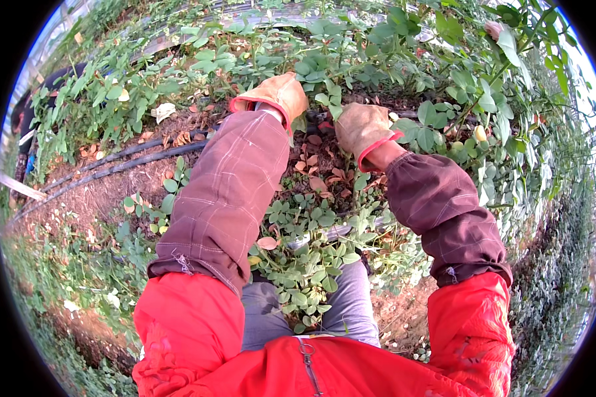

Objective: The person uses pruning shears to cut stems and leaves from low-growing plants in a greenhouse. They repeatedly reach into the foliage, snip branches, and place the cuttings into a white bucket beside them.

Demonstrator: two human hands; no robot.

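Both hands wear tan work gloves with red cuffs, and brown sleeve covers lie over red sleeves. My left hand [276,97] reaches forward into low rose-like plants; its fingers are hidden behind the glove and leaves. To its right, my right hand [363,130] is bent inward among stems beside a leafy shoot [334,99]. The two hands are apart, with dry brown leaves [318,184] on the soil between and below them. Whether either hand grips a stem cannot be seen. Green leafy plants [313,278] stand between my knees.
Two black irrigation hoses [129,163] run along the soil at left. A wooden stake [22,186] lies near them. Tall stems with a pale pink flower [494,30] rise at upper right. At far left, a person [27,119] in dark clothing is partly hidden by foliage.
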